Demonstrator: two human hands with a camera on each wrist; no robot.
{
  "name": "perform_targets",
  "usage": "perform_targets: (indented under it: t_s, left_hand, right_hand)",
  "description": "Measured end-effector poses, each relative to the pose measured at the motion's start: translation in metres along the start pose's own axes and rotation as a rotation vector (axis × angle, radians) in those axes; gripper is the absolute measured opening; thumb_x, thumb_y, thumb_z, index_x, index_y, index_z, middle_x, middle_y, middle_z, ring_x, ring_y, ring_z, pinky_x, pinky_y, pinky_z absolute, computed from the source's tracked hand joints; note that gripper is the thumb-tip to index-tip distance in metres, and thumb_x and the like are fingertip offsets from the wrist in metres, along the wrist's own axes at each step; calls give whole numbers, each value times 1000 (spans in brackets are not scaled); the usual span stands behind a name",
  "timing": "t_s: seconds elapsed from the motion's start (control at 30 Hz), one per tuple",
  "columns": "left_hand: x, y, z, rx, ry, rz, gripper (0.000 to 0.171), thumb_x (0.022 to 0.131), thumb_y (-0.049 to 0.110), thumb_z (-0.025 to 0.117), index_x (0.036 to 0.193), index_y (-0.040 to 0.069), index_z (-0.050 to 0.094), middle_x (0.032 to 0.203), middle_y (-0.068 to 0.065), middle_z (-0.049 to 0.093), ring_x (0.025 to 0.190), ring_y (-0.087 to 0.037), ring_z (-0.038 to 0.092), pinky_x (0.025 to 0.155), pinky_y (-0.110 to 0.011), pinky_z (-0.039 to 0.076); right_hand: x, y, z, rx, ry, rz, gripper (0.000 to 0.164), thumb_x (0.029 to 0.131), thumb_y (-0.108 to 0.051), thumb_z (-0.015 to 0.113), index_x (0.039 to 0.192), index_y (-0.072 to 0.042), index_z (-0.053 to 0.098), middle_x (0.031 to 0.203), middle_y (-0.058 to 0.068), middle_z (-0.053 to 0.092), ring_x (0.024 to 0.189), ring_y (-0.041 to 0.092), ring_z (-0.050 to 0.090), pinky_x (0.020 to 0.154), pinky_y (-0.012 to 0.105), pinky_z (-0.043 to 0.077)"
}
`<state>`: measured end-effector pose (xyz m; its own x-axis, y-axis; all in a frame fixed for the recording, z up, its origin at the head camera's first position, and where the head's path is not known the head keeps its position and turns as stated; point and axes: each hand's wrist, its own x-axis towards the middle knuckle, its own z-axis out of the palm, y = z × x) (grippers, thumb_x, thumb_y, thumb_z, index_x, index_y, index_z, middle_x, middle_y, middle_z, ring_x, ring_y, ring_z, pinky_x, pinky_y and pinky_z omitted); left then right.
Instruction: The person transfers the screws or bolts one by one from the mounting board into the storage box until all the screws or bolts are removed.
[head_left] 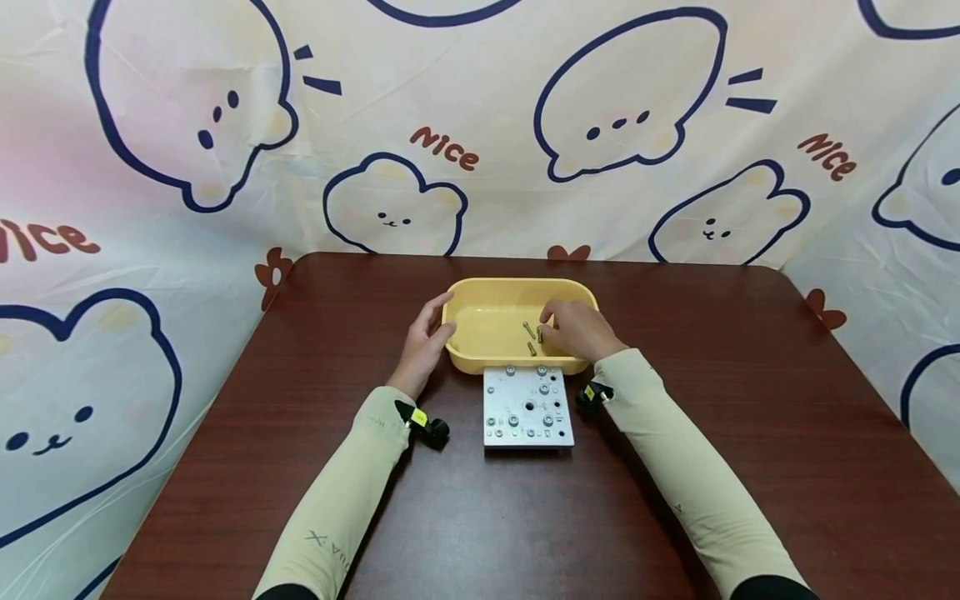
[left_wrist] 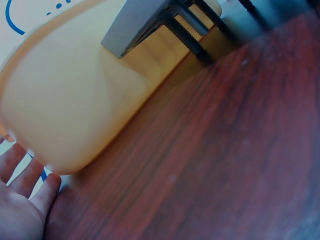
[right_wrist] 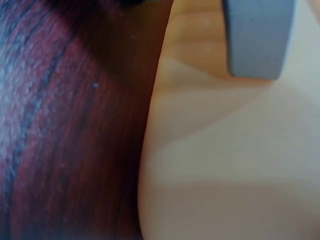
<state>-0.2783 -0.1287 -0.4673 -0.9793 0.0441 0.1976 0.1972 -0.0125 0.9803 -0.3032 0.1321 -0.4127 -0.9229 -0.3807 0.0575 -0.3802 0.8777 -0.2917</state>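
A yellow plastic tray (head_left: 487,363) stands on the table, with several small brass-coloured screws (head_left: 529,331) on its floor. My left hand (head_left: 422,347) rests against the tray's left end; its fairly straight fingers touch the outer wall in the left wrist view. Over the tray's right part, my right hand (head_left: 581,329) has its fingers curled down and pinches a small upright screw (head_left: 539,336) at the fingertips. Touching or very near the tray's front wall is a silver metal plate (head_left: 528,408) with bolts and holes; black threaded ends (left_wrist: 185,37) stick out beneath it.
The dark wood table (head_left: 480,525) extends around the tray and plate. A cartoon-printed cloth (head_left: 495,83) hangs behind and at both sides. Each wrist carries a small black camera (head_left: 433,432) on a pale sleeve.
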Motion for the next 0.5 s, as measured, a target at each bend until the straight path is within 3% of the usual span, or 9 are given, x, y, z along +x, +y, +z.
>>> perform_targets:
  t_s: [0.27, 0.37, 0.5]
  left_hand:
    - [-1, 1, 0, -24, -3, 2, 47, 89, 5, 49, 134, 19, 43, 138, 10, 37, 129, -13, 30, 104, -36, 27]
    - [-4, 10, 0, -29, -16, 11, 48, 89, 3, 48, 135, 13, 40, 141, 3, 35, 131, -18, 28, 104, -38, 25]
    - [-4, 9, 0, -33, -23, 8, 48, 89, 3, 48, 136, 13, 40, 142, 1, 34, 131, -19, 27, 104, -40, 25]
  right_hand:
    - [0, 1, 2, 1, 0, -4, 18, 86, -25, 55, 97, -13, 62, 60, -2, 55, 53, 12, 50, 48, 26, 40]
    - [0, 1, 1, 1, 8, -10, 18, 86, -26, 54, 97, -13, 62, 59, -2, 55, 52, 12, 50, 48, 26, 40]
    - [0, 2, 0, 40, 25, -27, 17, 87, -25, 53, 96, -14, 61, 60, -2, 55, 51, 12, 49, 49, 27, 40]
